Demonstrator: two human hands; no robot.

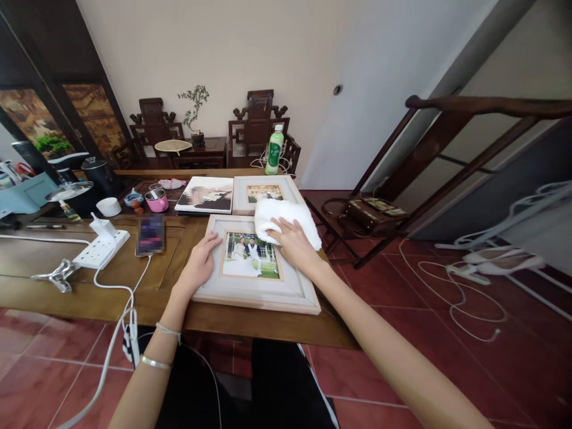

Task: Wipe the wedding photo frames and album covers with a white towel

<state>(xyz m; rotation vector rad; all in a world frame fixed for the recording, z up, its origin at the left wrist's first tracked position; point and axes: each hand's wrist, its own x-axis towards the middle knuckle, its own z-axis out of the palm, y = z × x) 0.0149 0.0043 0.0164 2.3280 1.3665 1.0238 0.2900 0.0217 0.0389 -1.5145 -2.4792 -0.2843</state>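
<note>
A picture frame [203, 292] with a pale wide border and a wedding photo lies flat near the table's front edge. My left hand [199, 263] grips its left side, with the fingers over the border. My right hand [292, 243] holds a folded white towel [286, 214] against the frame's upper right corner, its fingers spread over the cloth. The towel also overlaps a second picture frame [241, 195] lying just behind. Beside that one is a photo album or print [208, 195].
A green bottle [274, 152] stands behind the frames. To the left are a phone [151, 235] on a cable, a white power strip [102, 247], a pink cup [156, 201] and a white cup [108, 207]. A dark wooden chair [379, 208] stands right of the table [170, 298].
</note>
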